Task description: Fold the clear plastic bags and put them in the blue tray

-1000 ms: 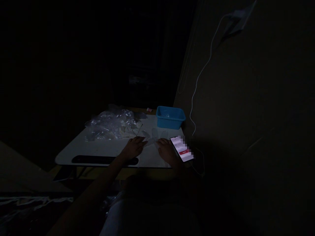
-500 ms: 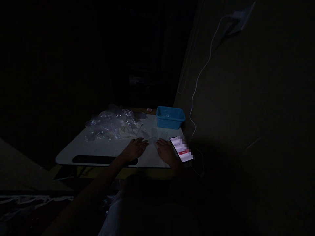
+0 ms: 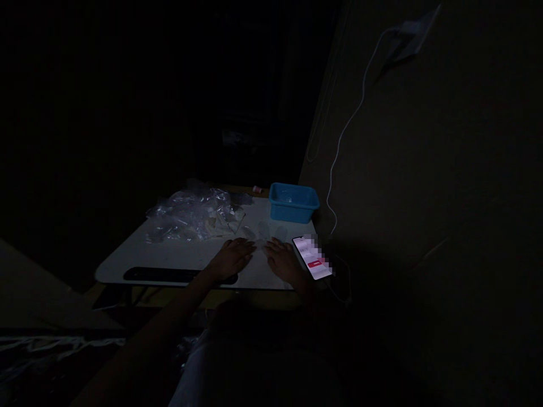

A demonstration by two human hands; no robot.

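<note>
Both hands rest low over a white tabletop in very dim light. My left hand has its fingers stretched forward and to the right, fairly flat. Opposite it, my right hand lies with extended fingers pointing forward and left. Just beyond and between the fingertips is a clear, petal-shaped plastic piece with several rounded lobes. The fingertips seem to touch its near edge; the darkness hides the exact contact. Near my right hand is a lit phone.
A heap of crumpled clear plastic covers the table's back left. A blue basin stands at the back right, and a small pinkish item lies behind. A black slot runs along the front edge. A white cable hangs on the wall.
My right hand has shifted very slightly left. The lobes of the clear plastic piece have moved a little left too. My left hand stays almost in place.
</note>
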